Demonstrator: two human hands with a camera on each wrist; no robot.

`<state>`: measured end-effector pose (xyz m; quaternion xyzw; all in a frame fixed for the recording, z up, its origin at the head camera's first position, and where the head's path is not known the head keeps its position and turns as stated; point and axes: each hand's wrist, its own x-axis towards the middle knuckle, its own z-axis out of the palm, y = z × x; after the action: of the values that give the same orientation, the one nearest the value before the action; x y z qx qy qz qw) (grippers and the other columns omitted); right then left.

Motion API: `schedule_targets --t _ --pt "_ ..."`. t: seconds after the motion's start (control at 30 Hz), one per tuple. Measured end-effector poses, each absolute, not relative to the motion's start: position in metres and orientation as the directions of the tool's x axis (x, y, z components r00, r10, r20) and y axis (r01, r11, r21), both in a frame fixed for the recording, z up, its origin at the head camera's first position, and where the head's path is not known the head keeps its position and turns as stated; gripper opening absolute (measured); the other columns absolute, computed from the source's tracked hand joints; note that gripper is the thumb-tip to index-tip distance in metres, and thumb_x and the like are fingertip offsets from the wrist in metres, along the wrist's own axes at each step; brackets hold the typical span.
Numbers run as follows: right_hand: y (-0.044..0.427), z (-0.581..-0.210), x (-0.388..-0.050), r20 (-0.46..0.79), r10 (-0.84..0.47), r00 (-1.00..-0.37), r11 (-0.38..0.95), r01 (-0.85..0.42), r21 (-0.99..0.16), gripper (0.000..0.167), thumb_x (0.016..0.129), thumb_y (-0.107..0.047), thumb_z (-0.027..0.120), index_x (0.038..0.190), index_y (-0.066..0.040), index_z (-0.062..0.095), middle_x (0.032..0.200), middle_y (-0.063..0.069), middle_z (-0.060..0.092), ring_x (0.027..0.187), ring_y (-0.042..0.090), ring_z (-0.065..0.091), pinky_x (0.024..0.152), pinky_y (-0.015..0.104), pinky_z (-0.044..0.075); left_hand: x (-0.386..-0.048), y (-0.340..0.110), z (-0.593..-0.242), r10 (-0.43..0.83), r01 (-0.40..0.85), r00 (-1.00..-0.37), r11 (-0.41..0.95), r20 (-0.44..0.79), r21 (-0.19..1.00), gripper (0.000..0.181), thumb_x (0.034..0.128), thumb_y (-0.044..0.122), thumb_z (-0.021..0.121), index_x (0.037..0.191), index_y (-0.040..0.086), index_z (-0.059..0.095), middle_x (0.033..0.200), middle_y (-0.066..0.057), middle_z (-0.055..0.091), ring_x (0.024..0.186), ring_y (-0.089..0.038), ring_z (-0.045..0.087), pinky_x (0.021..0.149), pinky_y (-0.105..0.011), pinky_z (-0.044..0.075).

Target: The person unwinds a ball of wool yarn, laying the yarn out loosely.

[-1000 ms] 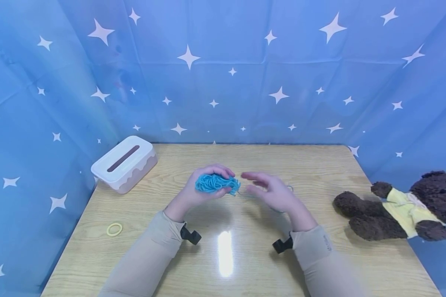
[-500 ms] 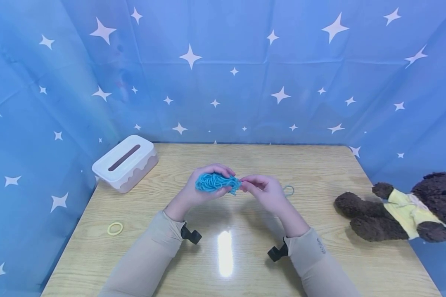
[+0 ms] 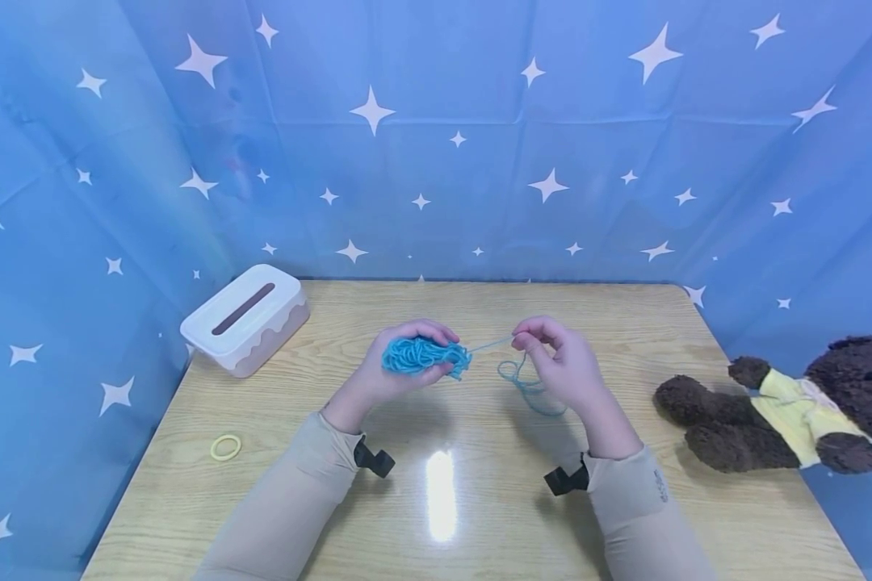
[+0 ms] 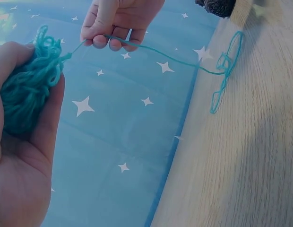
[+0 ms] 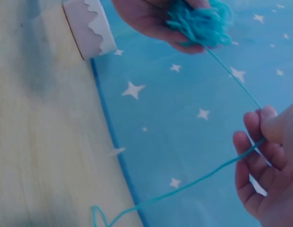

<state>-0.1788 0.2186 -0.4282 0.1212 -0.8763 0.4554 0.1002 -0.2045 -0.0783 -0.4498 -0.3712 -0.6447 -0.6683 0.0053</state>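
A bundle of turquoise yarn (image 3: 416, 356) lies in my left hand (image 3: 378, 378), its fingers and thumb curled round it above the table. From the bundle's right end a single strand runs taut to my right hand (image 3: 568, 367), which pinches it between thumb and forefinger. In the right wrist view the strand (image 5: 231, 74) stretches from bundle to fingertips, then trails off below the hand. Loose loops of this yarn (image 4: 226, 71) lie on the wooden table in the left wrist view.
A white and pink tissue box (image 3: 245, 321) stands at the table's back left. A yellow ring (image 3: 225, 447) lies at the left. On the right edge lies a brown plush bear (image 3: 785, 411) in a yellow shirt. A starry blue curtain (image 3: 436, 161) hangs behind the table (image 3: 480, 500).
My right hand came to the bundle's end, took the strand and moved away to the right, drawing it out. More loose yarn shows beneath it. My left hand has stayed in place.
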Motion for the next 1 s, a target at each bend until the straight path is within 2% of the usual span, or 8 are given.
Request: schedule_targets --t 0.1,0.23,0.37,0.47,0.6,0.67,0.87,1.0 --pt "0.228 -0.426 -0.18 0.302 -0.097 -0.948 0.545 -0.305 -0.781 0.019 0.113 -0.022 0.063 0.111 -0.007 0.075 0.102 0.011 0.081 0.101 -0.009 0.067 0.093 0.012 0.053 -0.205 -0.079 -0.451 0.461 0.503 -0.72 -0.167 0.518 0.848 0.031 0.0855 -0.015 0.082 0.111 -0.001 0.072 0.124 -0.029 0.073 0.118 -0.014 0.074 0.104 -0.03 0.063" --pt "0.236 -0.423 -0.18 0.325 -0.072 -0.943 0.54 -0.311 -0.782 0.021 0.113 -0.023 0.062 0.11 -0.005 0.074 0.101 0.014 0.079 0.1 -0.012 0.065 0.093 0.009 0.049 -0.205 -0.079 -0.452 0.453 0.531 -0.708 -0.165 0.542 0.831 0.033 0.0851 -0.015 0.081 0.115 -0.003 0.073 0.121 -0.027 0.073 0.117 -0.012 0.073 0.103 -0.028 0.062" --pt "0.243 -0.419 -0.18 0.337 -0.052 -0.94 0.539 -0.311 -0.783 0.021 0.113 -0.022 0.063 0.111 -0.004 0.073 0.099 0.014 0.079 0.099 -0.012 0.066 0.093 0.008 0.048 -0.207 -0.08 -0.452 0.451 0.573 -0.678 -0.171 0.58 0.802 0.035 0.0832 -0.015 0.079 0.117 -0.007 0.074 0.117 -0.029 0.072 0.116 -0.011 0.07 0.102 -0.028 0.062" --pt "0.248 -0.417 -0.18 0.342 -0.027 -0.939 0.561 -0.298 -0.772 0.02 0.113 -0.021 0.063 0.111 -0.004 0.074 0.099 0.013 0.08 0.096 -0.013 0.065 0.087 0.01 0.048 -0.207 -0.08 -0.452 0.457 0.589 -0.656 -0.186 0.6 0.786 0.033 0.0822 -0.016 0.077 0.114 -0.008 0.074 0.117 -0.031 0.07 0.117 -0.012 0.068 0.102 -0.028 0.061" --pt "0.257 -0.414 -0.18 0.333 0.004 -0.943 0.596 -0.265 -0.758 0.02 0.112 -0.021 0.064 0.112 -0.004 0.074 0.1 0.016 0.08 0.091 -0.011 0.064 0.078 0.012 0.049 -0.207 -0.08 -0.451 0.482 0.568 -0.644 -0.217 0.593 0.794 0.026 0.0832 -0.016 0.075 0.106 -0.004 0.072 0.126 -0.035 0.069 0.125 -0.013 0.069 0.103 -0.028 0.061" --pt "0.263 -0.411 -0.18 0.31 0.016 -0.95 0.618 -0.235 -0.75 0.023 0.113 -0.022 0.062 0.114 -0.003 0.074 0.102 0.017 0.08 0.09 -0.011 0.064 0.077 0.012 0.049 -0.208 -0.079 -0.451 0.498 0.546 -0.638 -0.244 0.587 0.801 0.026 0.0844 -0.018 0.073 0.105 -0.004 0.069 0.129 -0.039 0.068 0.128 -0.019 0.072 0.104 -0.029 0.062" --pt "0.281 -0.408 -0.182 0.241 0.069 -0.968 0.687 -0.129 -0.715 0.033 0.116 -0.03 0.055 0.12 -0.003 0.073 0.107 0.018 0.079 0.089 -0.013 0.06 0.073 0.015 0.048 -0.208 -0.079 -0.451 0.489 0.544 -0.642 -0.252 0.591 0.8 0.025 0.0845 -0.021 0.073 0.103 -0.006 0.065 0.114 -0.038 0.071 0.122 -0.02 0.075 0.103 -0.036 0.065" --pt "0.288 -0.408 -0.183 0.216 0.13 -0.968 0.689 -0.068 -0.721 0.034 0.117 -0.029 0.053 0.125 -0.003 0.072 0.111 0.018 0.078 0.087 -0.012 0.06 0.071 0.013 0.049 -0.207 -0.078 -0.45 0.465 0.57 -0.658 -0.206 0.592 0.795 0.027 0.083 -0.022 0.077 0.101 -0.005 0.065 0.108 -0.033 0.071 0.113 -0.017 0.076 0.099 -0.033 0.066"
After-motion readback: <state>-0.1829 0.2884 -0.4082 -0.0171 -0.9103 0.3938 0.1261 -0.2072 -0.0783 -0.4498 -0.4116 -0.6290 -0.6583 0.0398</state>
